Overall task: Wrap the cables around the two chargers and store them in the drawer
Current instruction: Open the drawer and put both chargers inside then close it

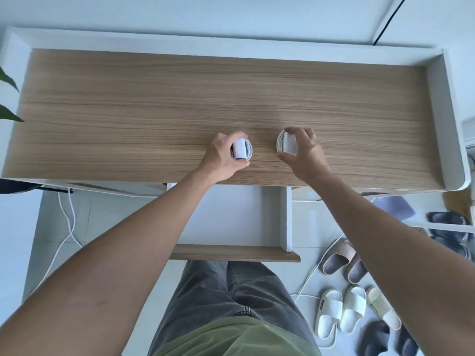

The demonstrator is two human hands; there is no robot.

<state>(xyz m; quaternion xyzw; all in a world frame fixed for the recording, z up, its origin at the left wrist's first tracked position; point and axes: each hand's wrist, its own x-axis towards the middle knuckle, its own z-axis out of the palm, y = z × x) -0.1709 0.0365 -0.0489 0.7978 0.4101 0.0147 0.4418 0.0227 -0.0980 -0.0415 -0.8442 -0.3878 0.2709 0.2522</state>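
Two white chargers with their cables coiled around them sit on the wooden desk top [154, 98], near its front edge. My left hand [221, 158] grips the left charger [241, 149], thumb below it and fingers curled above. My right hand [305, 155] grips the right charger [286, 143] the same way. Just below the desk edge the drawer [286, 219] stands pulled out, white inside with a wooden front, and nothing shows in the part I can see between my forearms.
The desk has a raised white rim [448, 111] at the back and sides. Green leaves [7, 98] poke in at the left. White cords [68, 219] trail over the floor, and several slippers [344, 299] lie at the lower right.
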